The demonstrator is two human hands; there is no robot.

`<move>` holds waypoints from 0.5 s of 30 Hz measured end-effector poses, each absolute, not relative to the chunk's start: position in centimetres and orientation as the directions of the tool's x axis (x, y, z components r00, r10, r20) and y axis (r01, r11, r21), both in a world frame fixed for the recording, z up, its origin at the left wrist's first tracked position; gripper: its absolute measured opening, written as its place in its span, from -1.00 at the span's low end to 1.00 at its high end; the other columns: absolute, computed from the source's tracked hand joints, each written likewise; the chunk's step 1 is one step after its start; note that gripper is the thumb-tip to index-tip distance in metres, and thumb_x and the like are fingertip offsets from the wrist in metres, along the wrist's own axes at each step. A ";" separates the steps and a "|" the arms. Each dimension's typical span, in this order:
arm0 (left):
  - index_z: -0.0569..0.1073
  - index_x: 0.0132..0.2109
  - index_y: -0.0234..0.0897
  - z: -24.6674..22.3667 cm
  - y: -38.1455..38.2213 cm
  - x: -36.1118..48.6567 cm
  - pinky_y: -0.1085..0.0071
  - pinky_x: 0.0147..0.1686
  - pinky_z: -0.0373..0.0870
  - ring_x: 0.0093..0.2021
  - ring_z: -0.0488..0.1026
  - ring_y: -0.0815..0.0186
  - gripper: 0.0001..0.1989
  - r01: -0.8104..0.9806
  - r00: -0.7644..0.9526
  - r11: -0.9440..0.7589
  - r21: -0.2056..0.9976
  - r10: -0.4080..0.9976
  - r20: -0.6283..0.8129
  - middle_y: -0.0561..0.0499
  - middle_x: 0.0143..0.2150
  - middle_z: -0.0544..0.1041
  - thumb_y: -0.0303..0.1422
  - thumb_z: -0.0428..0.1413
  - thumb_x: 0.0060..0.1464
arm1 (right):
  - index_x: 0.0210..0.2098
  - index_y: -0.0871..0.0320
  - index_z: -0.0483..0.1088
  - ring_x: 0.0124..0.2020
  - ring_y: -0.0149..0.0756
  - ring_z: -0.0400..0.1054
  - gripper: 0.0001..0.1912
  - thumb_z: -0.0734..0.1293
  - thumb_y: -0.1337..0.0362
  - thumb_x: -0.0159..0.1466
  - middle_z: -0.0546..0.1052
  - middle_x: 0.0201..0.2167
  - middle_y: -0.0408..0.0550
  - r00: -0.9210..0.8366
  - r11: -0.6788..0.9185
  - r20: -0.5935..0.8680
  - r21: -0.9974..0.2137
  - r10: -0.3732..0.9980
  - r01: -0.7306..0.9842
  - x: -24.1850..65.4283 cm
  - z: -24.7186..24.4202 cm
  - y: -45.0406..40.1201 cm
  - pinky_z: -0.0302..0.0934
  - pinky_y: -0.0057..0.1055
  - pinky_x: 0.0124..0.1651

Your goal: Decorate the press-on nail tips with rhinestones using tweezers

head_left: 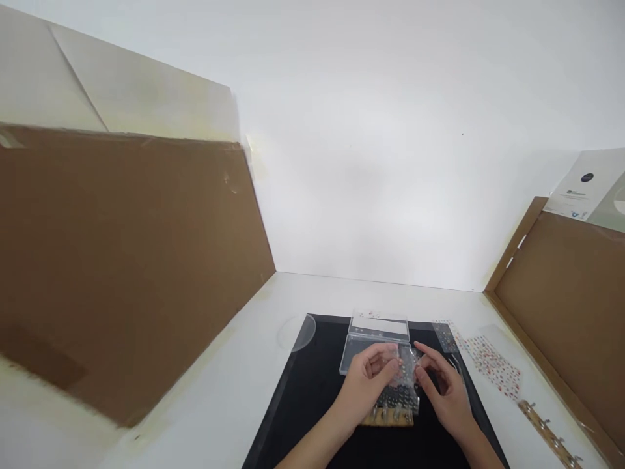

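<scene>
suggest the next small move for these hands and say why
I'd probably keep the clear plastic pinched and ease it to a bare part of the black mat: the left hand and right hand both have fingers on it, close by the metal clips, which might snag it.

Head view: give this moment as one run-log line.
left hand: pinching clear plastic | right hand: at its edge | beneath: black mat | beyond: open case | right: speckled sheet

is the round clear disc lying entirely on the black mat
No, the round clear disc straddles the black mat's far left corner, partly over the white tabletop.
</scene>
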State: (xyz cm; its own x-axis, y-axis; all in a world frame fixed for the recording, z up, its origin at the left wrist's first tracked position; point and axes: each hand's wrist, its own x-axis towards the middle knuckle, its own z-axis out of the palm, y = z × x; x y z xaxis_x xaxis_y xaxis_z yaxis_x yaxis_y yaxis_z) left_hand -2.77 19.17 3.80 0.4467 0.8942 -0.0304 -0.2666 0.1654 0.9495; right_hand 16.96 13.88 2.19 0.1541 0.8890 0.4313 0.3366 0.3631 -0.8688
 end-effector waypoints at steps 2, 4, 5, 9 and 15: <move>0.64 -0.05 -0.25 3.9 19.1 -2.7 0.23 -0.25 0.64 -0.18 0.64 0.08 -0.32 -0.275 0.440 0.171 0.946 0.897 -0.034 -0.11 -0.24 0.67 0.18 0.47 -0.14 | 0.15 0.08 0.59 -0.46 -0.29 0.49 -0.48 0.41 -0.13 0.39 0.56 -0.47 -0.11 0.159 0.365 0.436 -0.866 0.886 0.340 17.0 2.2 13.9 0.51 -0.36 -0.29; 0.64 -0.07 -0.25 3.9 19.1 -2.6 0.25 -0.25 0.65 -0.19 0.63 0.11 -0.30 -0.288 0.430 0.178 0.941 0.902 -0.039 -0.09 -0.25 0.66 0.21 0.47 -0.16 | 0.17 0.07 0.57 -0.44 -0.29 0.50 -0.48 0.42 -0.12 0.39 0.57 -0.46 -0.10 0.172 0.368 0.443 -0.864 0.880 0.344 17.1 2.2 13.9 0.52 -0.37 -0.28; 0.63 -0.07 -0.25 3.9 19.0 -2.5 0.26 -0.26 0.65 -0.20 0.63 0.13 -0.28 -0.295 0.425 0.181 0.938 0.904 -0.041 -0.08 -0.26 0.66 0.22 0.47 -0.18 | 0.17 0.07 0.57 -0.44 -0.29 0.51 -0.49 0.42 -0.12 0.39 0.58 -0.45 -0.10 0.180 0.369 0.447 -0.863 0.876 0.346 17.1 2.2 13.9 0.52 -0.38 -0.29; 0.62 -0.10 -0.26 4.0 19.0 -2.3 0.32 -0.32 0.64 -0.24 0.60 0.19 -0.24 -0.321 0.412 0.192 0.927 0.910 -0.046 0.00 -0.33 0.61 0.26 0.48 -0.24 | 0.02 0.05 0.65 -0.41 -0.26 0.54 -0.56 0.43 -0.13 0.37 0.62 -0.41 -0.03 0.198 0.371 0.461 -0.854 0.865 0.364 17.2 2.1 13.8 0.53 -0.39 -0.31; 0.61 -0.03 -0.24 4.0 18.6 -2.2 0.34 -0.30 0.64 -0.18 0.63 0.18 -0.26 -0.324 0.432 0.217 0.921 0.900 -0.060 -0.06 -0.23 0.68 0.17 0.52 -0.23 | 0.03 0.00 0.69 -0.42 -0.26 0.55 -0.59 0.43 -0.10 0.39 0.64 -0.40 -0.03 0.168 0.389 0.483 -0.832 0.860 0.396 16.9 2.4 13.8 0.52 -0.41 -0.34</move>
